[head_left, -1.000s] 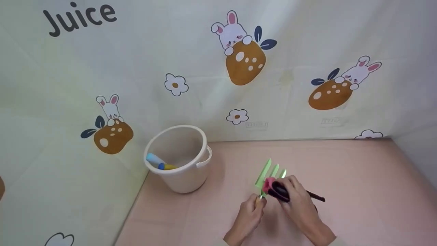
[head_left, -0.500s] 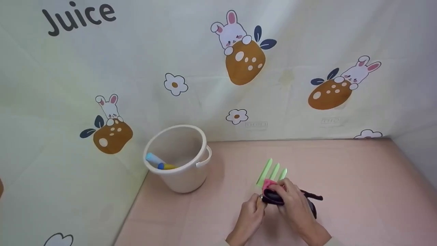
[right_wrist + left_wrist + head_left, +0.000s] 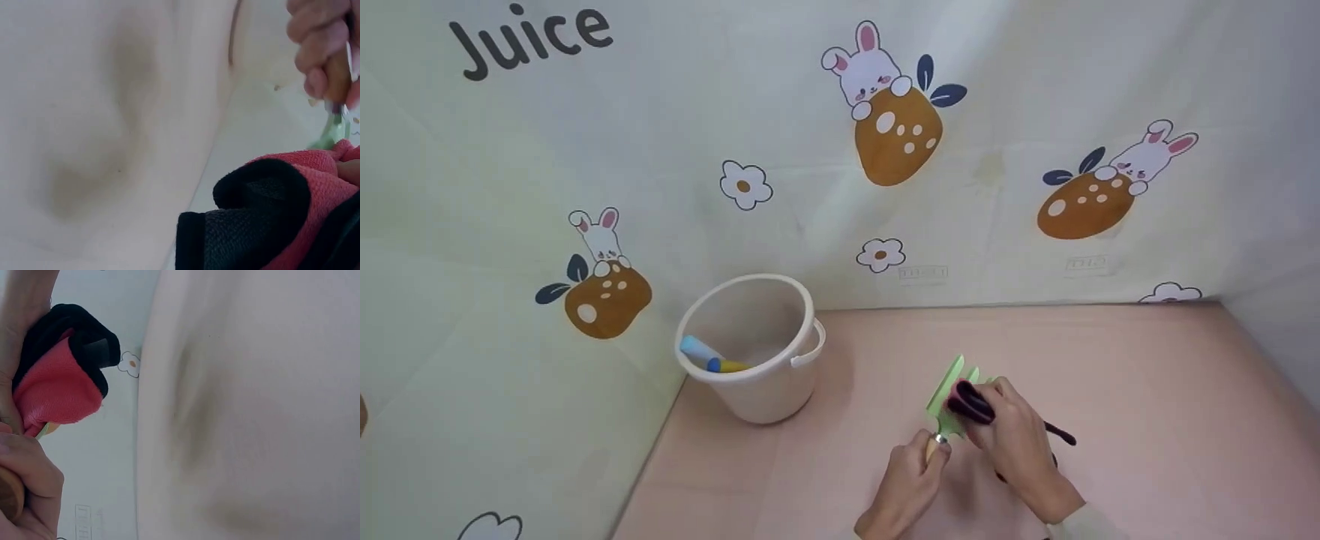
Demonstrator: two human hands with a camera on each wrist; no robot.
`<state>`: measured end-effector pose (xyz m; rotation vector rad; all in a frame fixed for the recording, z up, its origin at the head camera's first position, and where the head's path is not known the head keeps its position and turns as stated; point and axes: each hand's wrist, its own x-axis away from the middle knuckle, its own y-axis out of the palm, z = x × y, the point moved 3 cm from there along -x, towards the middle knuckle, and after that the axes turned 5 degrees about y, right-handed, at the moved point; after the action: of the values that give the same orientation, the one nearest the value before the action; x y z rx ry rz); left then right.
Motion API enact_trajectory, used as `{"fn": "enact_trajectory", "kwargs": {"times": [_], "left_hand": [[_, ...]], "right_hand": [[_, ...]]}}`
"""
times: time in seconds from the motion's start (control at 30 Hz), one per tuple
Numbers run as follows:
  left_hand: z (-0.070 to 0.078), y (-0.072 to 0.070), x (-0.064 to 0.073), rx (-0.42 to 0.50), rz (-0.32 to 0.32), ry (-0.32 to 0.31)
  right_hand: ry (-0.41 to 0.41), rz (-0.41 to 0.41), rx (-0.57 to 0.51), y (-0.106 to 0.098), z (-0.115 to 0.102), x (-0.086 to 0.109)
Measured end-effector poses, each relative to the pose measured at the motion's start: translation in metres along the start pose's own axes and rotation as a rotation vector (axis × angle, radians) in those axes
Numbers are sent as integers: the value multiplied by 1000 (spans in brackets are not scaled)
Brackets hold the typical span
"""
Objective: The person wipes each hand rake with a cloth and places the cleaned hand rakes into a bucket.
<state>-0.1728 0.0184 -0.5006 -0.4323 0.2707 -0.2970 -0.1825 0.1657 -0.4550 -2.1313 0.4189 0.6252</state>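
Note:
My left hand [image 3: 906, 478] grips the wooden handle of a green garden hand fork [image 3: 945, 388], whose tines point up and away from me. My right hand [image 3: 1018, 446] holds a bunched pink and black cloth [image 3: 972, 405] against the fork's head, covering part of the tines. In the left wrist view, the cloth [image 3: 59, 385] hangs in folds, pink on one face and black along the edge. The right wrist view has the fork's green neck [image 3: 333, 132] running from the left fist [image 3: 320, 42] into the cloth [image 3: 261, 188]. A dark strip of cloth trails beyond the right hand.
A white bucket [image 3: 772, 397] with a side handle stands left of the hands, near the wall. Inside it lie a light blue item [image 3: 699, 348] and a blue and yellow one [image 3: 727, 366]. Behind the pink tabletop [image 3: 1147, 390] hangs a printed sheet [image 3: 997, 225].
The right hand has moved the cloth down to the fork's base, then back up along the tines. The fork has shifted slightly; the left hand keeps its hold.

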Motion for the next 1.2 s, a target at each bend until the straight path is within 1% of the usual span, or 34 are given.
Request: {"fn": "enact_trajectory", "kwargs": {"times": [0.1, 0.2, 0.3, 0.47, 0.57, 0.73, 0.83, 0.97, 1.07, 1.13, 1.2], "left_hand": [[-1, 2, 3, 3, -26, -30], [-2, 4, 6, 10, -49, -46], [0, 4, 7, 11, -65, -33], [2, 4, 7, 4, -69, -18], [3, 5, 7, 28, -79, -46], [5, 7, 9, 69, -90, -128], [6, 4, 9, 87, -80, -170], [6, -1, 7, 115, -68, -200], [4, -3, 6, 154, -67, -228], [4, -4, 5, 187, -65, -246], [4, -4, 5, 216, -59, -260]], "right_hand": [[58, -3, 0, -5, 9, -8], [90, -3, 7, -10, 16, -14], [102, -1, 10, -15, 21, -16], [124, -3, 5, -19, 26, -18], [167, -30, -8, -22, 30, -21], [277, -105, -59, -28, 42, -28], [330, -113, -55, -34, 51, -31], [388, -121, -66, -40, 55, -30], [403, -131, -113, -42, 50, -28], [392, -128, -144, -44, 44, -25], [360, -117, -167, -43, 37, -22]]}}
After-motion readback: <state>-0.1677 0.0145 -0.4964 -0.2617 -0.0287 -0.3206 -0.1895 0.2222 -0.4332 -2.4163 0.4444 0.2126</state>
